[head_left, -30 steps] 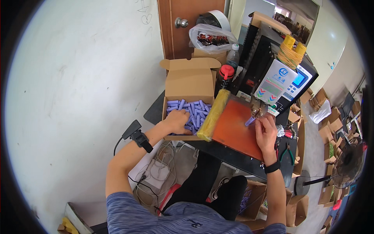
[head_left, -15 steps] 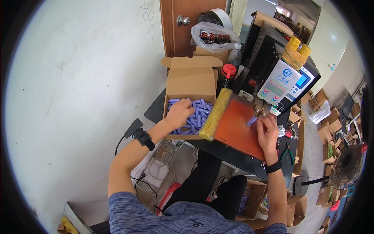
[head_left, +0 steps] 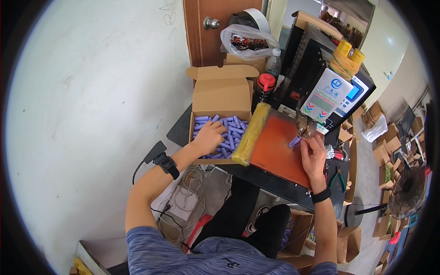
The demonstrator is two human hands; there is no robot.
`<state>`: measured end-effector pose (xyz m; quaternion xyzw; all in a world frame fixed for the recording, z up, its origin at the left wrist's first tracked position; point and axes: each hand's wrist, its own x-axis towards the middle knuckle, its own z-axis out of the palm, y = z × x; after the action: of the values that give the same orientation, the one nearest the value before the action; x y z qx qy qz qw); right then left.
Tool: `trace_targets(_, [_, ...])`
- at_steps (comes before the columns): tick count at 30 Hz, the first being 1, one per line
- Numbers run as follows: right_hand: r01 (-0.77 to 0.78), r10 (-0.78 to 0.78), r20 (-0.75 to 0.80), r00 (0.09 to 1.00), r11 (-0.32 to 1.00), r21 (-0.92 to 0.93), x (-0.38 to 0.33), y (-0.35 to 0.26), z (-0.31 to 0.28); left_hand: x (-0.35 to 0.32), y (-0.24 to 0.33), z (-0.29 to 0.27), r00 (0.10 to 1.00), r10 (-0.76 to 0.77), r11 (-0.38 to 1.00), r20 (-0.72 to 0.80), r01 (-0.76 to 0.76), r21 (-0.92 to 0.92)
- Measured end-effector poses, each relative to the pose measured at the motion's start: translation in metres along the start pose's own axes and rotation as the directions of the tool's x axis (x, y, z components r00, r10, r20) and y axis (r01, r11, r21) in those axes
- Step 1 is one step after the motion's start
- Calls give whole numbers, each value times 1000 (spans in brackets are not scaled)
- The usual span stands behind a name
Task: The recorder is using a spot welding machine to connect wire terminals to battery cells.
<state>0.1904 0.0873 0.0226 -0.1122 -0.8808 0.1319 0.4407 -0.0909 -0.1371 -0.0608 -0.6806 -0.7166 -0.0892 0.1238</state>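
My left hand [head_left: 209, 139] is inside an open cardboard box [head_left: 222, 161], its fingers curled down among loose purple battery cells [head_left: 234, 134]. The fingertips are partly hidden, so what they hold cannot be made out. On the right, my right hand [head_left: 312, 156] pinches at the upper end of a single purple battery cell [head_left: 294, 141]. That cell is tilted over an orange mat [head_left: 279, 149], just under the metal electrodes [head_left: 304, 128] of a spot-welding machine [head_left: 326, 94].
A clear bag of thin yellow strips [head_left: 252, 135] lies between box and mat. Behind stand a red-lidded bottle [head_left: 265, 87] and a clear plastic bottle [head_left: 273, 63]. Green-handled pliers [head_left: 338, 181] lie near my right wrist. Cables [head_left: 189, 197] trail below the table; a fan [head_left: 408, 192] stands at right.
My left hand has shifted slightly among the cells in the box. My right hand and the cell by the electrodes stay nearly the same; the whole view has drifted a little.
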Motion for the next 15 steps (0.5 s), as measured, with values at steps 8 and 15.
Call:
trace_targets(8, [20, -20, -14, 1000, 1000, -6, 1, -1, -2, 8, -3, -1, 999, -18, 999, -42, 17, -28])
trace_targets(15, [-41, 41, -5, 999, 998, 38, -1, 5, 2, 5, -23, -1, 1000, 4, 965, 24, 2, -261])
